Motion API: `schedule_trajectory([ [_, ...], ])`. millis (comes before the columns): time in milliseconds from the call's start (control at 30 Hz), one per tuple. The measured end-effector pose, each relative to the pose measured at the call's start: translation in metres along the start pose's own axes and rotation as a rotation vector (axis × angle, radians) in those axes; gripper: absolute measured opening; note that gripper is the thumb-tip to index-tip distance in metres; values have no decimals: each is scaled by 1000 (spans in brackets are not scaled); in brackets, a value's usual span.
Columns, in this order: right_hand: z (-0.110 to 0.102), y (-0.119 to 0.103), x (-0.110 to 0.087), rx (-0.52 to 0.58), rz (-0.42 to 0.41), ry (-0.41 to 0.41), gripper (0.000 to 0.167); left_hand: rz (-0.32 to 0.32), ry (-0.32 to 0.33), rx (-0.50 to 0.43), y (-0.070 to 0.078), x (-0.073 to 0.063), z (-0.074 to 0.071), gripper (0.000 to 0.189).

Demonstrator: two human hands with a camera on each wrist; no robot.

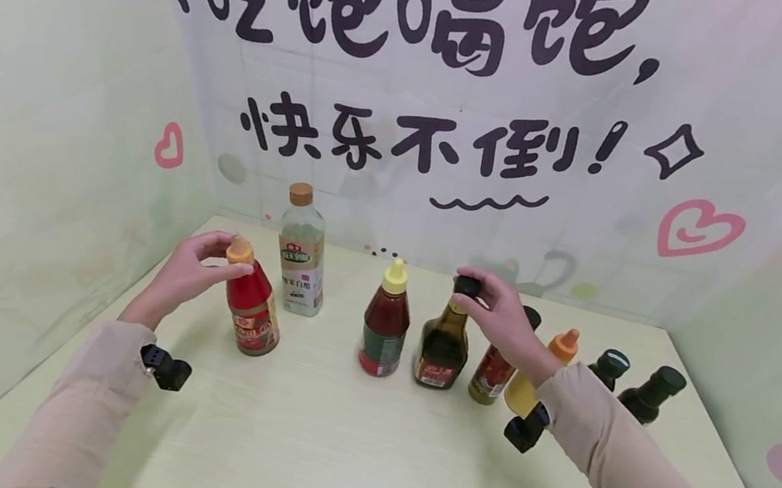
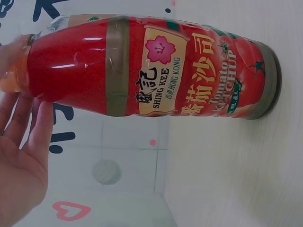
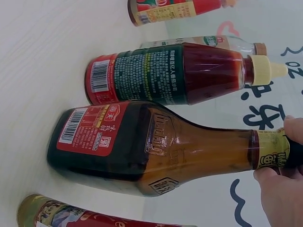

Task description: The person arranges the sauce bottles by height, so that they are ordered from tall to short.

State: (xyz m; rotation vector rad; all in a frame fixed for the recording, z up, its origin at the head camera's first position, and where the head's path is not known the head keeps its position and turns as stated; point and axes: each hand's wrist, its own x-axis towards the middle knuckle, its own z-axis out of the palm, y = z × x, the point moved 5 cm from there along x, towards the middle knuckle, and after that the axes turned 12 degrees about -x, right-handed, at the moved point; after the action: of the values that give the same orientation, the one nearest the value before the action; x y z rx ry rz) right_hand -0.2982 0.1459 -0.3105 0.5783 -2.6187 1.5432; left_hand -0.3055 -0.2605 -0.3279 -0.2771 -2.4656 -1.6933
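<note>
My left hand (image 1: 197,264) grips the orange cap of a red ketchup bottle (image 1: 252,312), which leans slightly toward the left at its top. The left wrist view shows its label reading "Tomato Ketchup" (image 2: 208,71), with thumb and fingers around the cap. With my right hand (image 1: 502,315) I pinch the black cap of a dark brown sauce bottle (image 1: 441,351); in the right wrist view this bottle (image 3: 137,146) has a red label and a yellow neck band. Just left of it stands a dark red sauce bottle (image 1: 384,327) with a pale yellow nozzle, touched by neither hand.
A clear white vinegar bottle (image 1: 301,260) stands behind the ketchup. Right of the right hand are a red-labelled bottle (image 1: 491,375), a yellow bottle with an orange nozzle (image 1: 564,344) and two dark-capped bottles, partly behind the forearm. A printed cloth (image 1: 380,217) hangs behind the table (image 1: 299,450).
</note>
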Motion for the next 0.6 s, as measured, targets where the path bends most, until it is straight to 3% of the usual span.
schedule_trajectory([
  [600,1,1,0,0,29,17,38,9,27,68,9,-5,-2,53],
])
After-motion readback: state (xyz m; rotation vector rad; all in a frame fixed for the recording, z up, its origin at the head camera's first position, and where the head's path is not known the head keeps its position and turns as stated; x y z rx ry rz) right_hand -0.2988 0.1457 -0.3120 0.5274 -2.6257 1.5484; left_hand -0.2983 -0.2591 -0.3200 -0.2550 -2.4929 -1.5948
